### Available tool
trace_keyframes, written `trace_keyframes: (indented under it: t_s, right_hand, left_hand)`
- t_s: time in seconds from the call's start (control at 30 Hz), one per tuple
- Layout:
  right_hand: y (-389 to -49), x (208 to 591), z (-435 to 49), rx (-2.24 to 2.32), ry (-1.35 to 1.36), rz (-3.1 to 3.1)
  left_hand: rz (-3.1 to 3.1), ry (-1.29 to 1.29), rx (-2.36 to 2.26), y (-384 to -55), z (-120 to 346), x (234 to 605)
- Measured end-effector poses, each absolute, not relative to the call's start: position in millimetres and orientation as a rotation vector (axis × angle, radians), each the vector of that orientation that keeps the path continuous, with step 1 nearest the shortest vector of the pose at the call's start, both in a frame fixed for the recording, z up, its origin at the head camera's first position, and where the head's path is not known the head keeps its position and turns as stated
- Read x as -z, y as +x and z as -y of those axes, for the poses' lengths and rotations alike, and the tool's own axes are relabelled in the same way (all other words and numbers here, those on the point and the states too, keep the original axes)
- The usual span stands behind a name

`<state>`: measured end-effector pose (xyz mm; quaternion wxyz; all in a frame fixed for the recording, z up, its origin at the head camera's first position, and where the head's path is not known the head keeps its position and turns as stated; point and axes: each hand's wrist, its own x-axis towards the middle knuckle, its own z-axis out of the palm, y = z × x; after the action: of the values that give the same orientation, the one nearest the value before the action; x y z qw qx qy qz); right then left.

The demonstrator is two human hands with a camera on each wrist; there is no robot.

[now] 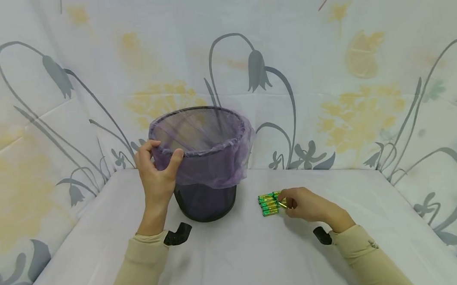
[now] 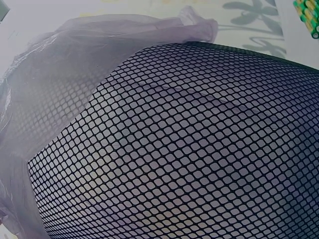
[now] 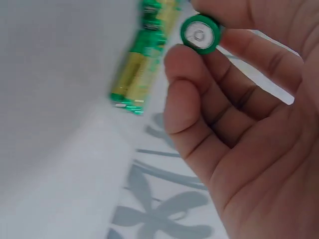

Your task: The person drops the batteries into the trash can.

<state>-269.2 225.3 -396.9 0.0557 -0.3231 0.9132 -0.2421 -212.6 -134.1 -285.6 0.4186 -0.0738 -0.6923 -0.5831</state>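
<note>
A black mesh wastebasket (image 1: 206,206) stands upright on the white surface, a thin purple bag (image 1: 214,171) folded over its rim. My left hand (image 1: 156,178) grips the rim at the near left, thumb on the front of the bag. The left wrist view is filled by the basket's mesh (image 2: 189,139) and part of the bag (image 2: 75,64); no left fingers show there. Between thumb and fingers, my right hand (image 1: 307,205) pinches a green-and-gold battery (image 3: 200,34), its flat end facing the right wrist camera. Beside that hand lie several matching batteries (image 1: 269,207) packed side by side.
White cloth (image 1: 250,262) covers the flat surface. Behind it and at both sides rises a flower-printed cloth backdrop (image 1: 308,112). A black curved piece (image 1: 178,234) sits at the left cuff, and another black piece (image 1: 322,235) at the right cuff.
</note>
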Motion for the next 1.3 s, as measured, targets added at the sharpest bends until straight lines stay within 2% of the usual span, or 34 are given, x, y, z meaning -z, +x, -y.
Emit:
trace_keyframes:
  t_s: [0.17,0.4,0.73,0.97,1.3]
  right_hand:
    - [-274,363,-223,0.762,-1.039,-2.821]
    - [-279,291,-208,0.752,-1.154,-2.89]
    - [-289,207,-168,0.76,-1.424,-2.918]
    - [-302,183,-131,0.772,-1.482,-2.885]
    - [-326,177,-86,0.825,-1.41,-2.827]
  left_hand:
    - [1.732,-0.187,1.462,-214,131,284]
    - [1.735,-0.183,1.479,-213,132,285]
    - [1.757,-0.168,1.474,-212,132,285]
    - [1.759,-0.17,1.478,-212,133,285]
    - [1.77,-0.157,1.445,-211,133,285]
